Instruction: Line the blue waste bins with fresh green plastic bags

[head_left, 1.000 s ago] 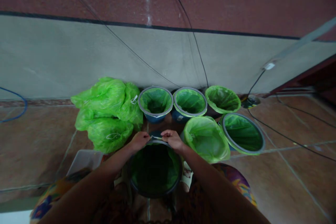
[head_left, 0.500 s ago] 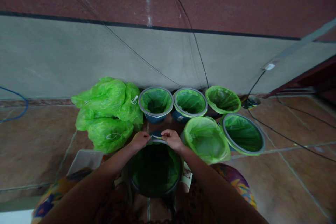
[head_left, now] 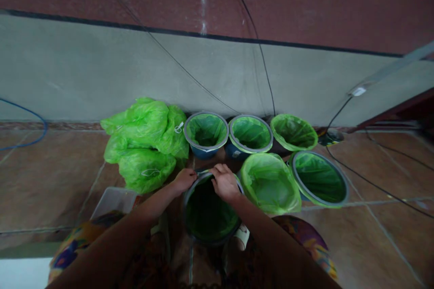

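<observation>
Between my feet stands a bin [head_left: 186, 214] lined with a green bin liner [head_left: 213, 223]; its inside is dark. My left hand [head_left: 186, 179] is closed in a pinch on the liner's edge at the far rim, left of centre. Just to its right, my right hand [head_left: 225, 184] is wrapped over the same rim, fingers bent around the liner edge and thumb inside the bin. A short pale strip of the edge shows between the two hands. What lies under my fingertips is hidden.
Several other lined bins stand ahead and to the right, among them a grey-rimmed bin [head_left: 188, 122] and a green-covered one [head_left: 247, 162]. Filled green bags [head_left: 145, 135] lie ahead left. Nearby are a clear plastic box [head_left: 113, 203], a blue hose [head_left: 44, 128] and black cables [head_left: 369, 178].
My right hand has gone from pinching a pale strip above the rim to wrapping over the rim. The bin has shifted slightly right in view, and my left hand is now lower against its rim.
</observation>
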A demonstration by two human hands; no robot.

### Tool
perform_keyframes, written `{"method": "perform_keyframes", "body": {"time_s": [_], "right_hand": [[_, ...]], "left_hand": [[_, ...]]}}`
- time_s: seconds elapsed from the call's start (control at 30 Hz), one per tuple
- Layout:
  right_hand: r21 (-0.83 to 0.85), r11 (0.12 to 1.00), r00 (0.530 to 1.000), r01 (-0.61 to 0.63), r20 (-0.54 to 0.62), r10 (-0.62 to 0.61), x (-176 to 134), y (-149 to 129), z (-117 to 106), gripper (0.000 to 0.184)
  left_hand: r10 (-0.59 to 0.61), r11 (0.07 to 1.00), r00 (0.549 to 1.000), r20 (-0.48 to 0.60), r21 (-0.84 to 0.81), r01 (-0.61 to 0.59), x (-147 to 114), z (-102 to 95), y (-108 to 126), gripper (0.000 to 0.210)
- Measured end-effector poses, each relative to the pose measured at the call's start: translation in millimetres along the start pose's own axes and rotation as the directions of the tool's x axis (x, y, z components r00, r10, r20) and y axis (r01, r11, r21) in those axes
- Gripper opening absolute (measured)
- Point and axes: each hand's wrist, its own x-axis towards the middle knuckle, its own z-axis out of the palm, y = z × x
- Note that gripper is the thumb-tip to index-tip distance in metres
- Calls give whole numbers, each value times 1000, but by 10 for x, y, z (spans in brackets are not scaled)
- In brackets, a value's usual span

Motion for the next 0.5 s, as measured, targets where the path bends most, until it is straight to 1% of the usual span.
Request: {"method": "perform_keyframes", "body": {"time_s": [0.13,0.23,0.3,0.37,0.4,0.47,0.5], "right_hand": [[-59,998,1000,6,18,-5,17,-1,-19,26],[-42,999,1000,-10,-11,10,17,-3,-6,25],[7,999,997,-54,-63,55,16,-8,15,23],[85,988,987,-128,-91,136,16,-17,45,20],[133,976,980,-172,-78,184,16,-23,66,17],[246,934,964,-259,4,266,12,-39,119,9],[318,902,956,-292,59,289,8,-48,150,13]], "left_hand": [[12,1000,999,34,-19,-11,-1,46,16,22],[-6,999,999,54,-33,8,-1,75,23,21],[-23,999,998,59,-43,26,1,88,23,21],[-45,997,997,57,-58,49,0,93,21,22],[-55,996,997,56,-68,59,-2,92,21,23],[-66,993,996,59,-91,72,-16,91,23,24],[-68,991,995,66,-109,75,-26,92,26,24]]}}
